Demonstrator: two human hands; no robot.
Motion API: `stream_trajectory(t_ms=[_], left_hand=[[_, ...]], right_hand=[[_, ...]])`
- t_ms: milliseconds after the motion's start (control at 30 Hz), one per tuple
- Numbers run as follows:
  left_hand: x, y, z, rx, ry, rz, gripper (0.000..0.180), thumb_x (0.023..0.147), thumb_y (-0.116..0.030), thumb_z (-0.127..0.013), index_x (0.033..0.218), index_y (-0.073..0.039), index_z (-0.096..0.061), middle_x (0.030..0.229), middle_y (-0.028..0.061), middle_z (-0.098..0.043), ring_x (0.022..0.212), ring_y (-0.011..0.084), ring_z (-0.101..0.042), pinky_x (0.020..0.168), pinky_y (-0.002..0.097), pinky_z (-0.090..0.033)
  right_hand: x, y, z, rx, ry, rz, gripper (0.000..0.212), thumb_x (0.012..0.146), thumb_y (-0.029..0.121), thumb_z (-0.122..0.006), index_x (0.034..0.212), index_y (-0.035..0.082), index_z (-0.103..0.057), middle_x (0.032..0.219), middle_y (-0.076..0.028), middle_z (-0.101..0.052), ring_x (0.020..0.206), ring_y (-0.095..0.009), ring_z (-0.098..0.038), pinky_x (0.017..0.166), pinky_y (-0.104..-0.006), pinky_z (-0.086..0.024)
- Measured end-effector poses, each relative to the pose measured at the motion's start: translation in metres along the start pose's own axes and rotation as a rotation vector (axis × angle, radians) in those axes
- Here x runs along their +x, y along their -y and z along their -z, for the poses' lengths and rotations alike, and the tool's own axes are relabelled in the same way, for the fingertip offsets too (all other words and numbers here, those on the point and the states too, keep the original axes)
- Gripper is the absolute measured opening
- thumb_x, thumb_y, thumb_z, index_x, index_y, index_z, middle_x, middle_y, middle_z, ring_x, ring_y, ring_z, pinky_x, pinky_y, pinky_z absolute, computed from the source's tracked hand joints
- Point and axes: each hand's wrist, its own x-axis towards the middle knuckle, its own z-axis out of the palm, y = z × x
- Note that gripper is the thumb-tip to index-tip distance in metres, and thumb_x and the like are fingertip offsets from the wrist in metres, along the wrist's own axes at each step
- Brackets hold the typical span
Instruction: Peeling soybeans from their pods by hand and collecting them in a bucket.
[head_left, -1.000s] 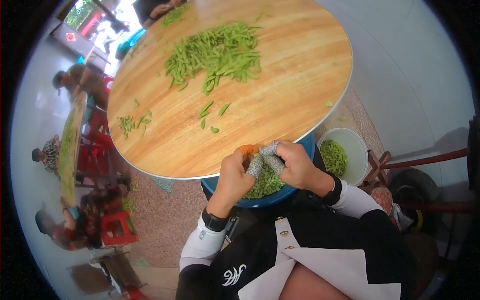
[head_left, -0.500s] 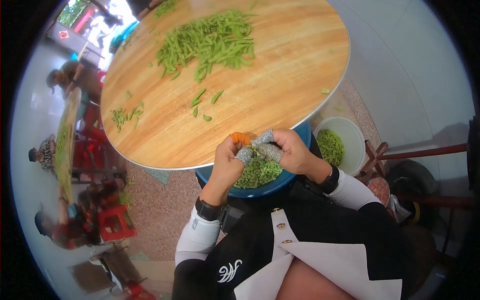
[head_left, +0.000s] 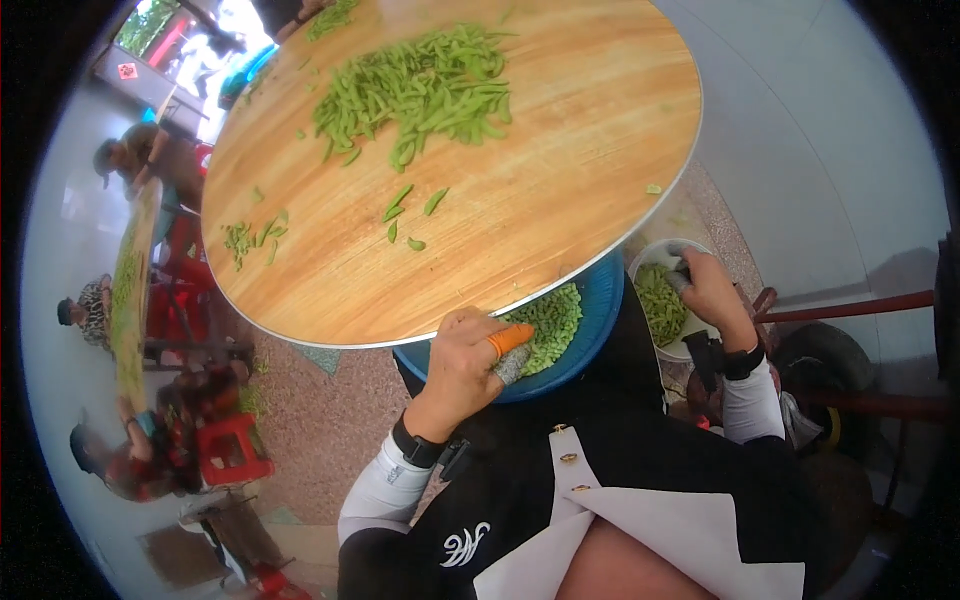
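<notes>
My left hand [head_left: 466, 366] is closed at the near rim of the table, over the blue basin [head_left: 604, 318]. Its orange-covered finger lies against a grey-wrapped thumb; anything between them is hidden. Shelled green beans [head_left: 552, 330] lie in the basin, which is partly under the tabletop. To the right, my right hand [head_left: 716, 298] is over the white bucket [head_left: 684, 245], fingers curled down with grey wraps on the tips; what they hold cannot be made out. Green pods [head_left: 657, 305] lie inside that bucket. A large heap of green bean pods [head_left: 425, 90] lies on the round wooden table [head_left: 560, 170].
Several loose pods [head_left: 393, 212] and a small pile of bits [head_left: 240, 243] lie on the tabletop. A reddish-brown bar [head_left: 850, 306] runs right of the bucket. At left, people sit along another long table [head_left: 130, 330], near a red stool [head_left: 232, 445].
My hands have parted from their meeting point above the basin. My right hand has moved right to the bucket; my left has shifted slightly left and down.
</notes>
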Motion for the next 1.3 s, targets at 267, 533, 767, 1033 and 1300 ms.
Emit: stream_trajectory(t_ms=[267, 533, 767, 1033, 1300], left_hand=[[0.06, 0.066, 0.025, 0.349, -0.172, 0.457, 0.023, 0.073, -0.017, -0.063, 0.089, -0.002, -0.058, 0.076, 0.017, -0.056, 0.07, 0.0336, -0.055, 0.061, 0.0388, -0.044], [0.071, 0.112, 0.03, 0.513, -0.09, 0.443, 0.017, 0.078, -0.013, -0.056, 0.084, 0.002, -0.058, 0.07, 0.014, -0.058, 0.062, 0.0274, -0.055, 0.056, 0.0354, -0.042], [0.039, 0.02, 0.025, -0.936, -0.075, 0.717, 0.016, 0.086, -0.019, -0.052, 0.086, -0.003, -0.054, 0.064, 0.004, -0.054, 0.049, 0.0088, -0.046, 0.044, 0.0193, -0.035], [0.029, -0.001, 0.022, -0.908, 0.007, 0.684, 0.012, 0.086, -0.012, -0.052, 0.087, -0.001, -0.055, 0.062, 0.0005, -0.054, 0.051, 0.0051, -0.047, 0.046, 0.0178, -0.037], [0.027, -0.003, 0.019, -0.924, 0.04, 0.724, 0.01, 0.085, -0.01, -0.052, 0.086, -0.001, -0.055, 0.062, -0.0003, -0.053, 0.051, 0.0049, -0.046, 0.045, 0.0176, -0.036]], right_hand=[[-0.001, 0.0, 0.005, 0.151, 0.059, -0.267, 0.015, 0.069, 0.002, -0.053, 0.082, -0.002, -0.058, 0.075, -0.02, -0.059, 0.071, -0.029, -0.058, 0.065, -0.0352, -0.044], [0.041, 0.088, -0.036, 0.648, 0.097, -0.085, 0.019, 0.08, 0.016, -0.06, 0.086, -0.001, -0.061, 0.07, -0.008, -0.061, 0.063, -0.011, -0.054, 0.059, -0.0265, -0.044], [0.061, 0.128, -0.046, 0.902, 0.248, -0.17, 0.016, 0.084, 0.016, -0.055, 0.091, 0.002, -0.059, 0.065, 0.001, -0.053, 0.055, -0.004, -0.046, 0.049, -0.0191, -0.037], [0.055, 0.142, -0.045, 0.932, 0.343, -0.098, 0.013, 0.081, 0.013, -0.057, 0.087, 0.0, -0.059, 0.068, 0.0, -0.056, 0.061, -0.004, -0.049, 0.054, -0.0209, -0.04], [0.051, 0.141, -0.051, 0.888, 0.279, -0.035, 0.01, 0.076, 0.003, -0.054, 0.084, -0.003, -0.058, 0.071, -0.006, -0.06, 0.067, -0.007, -0.051, 0.06, -0.0249, -0.042]])
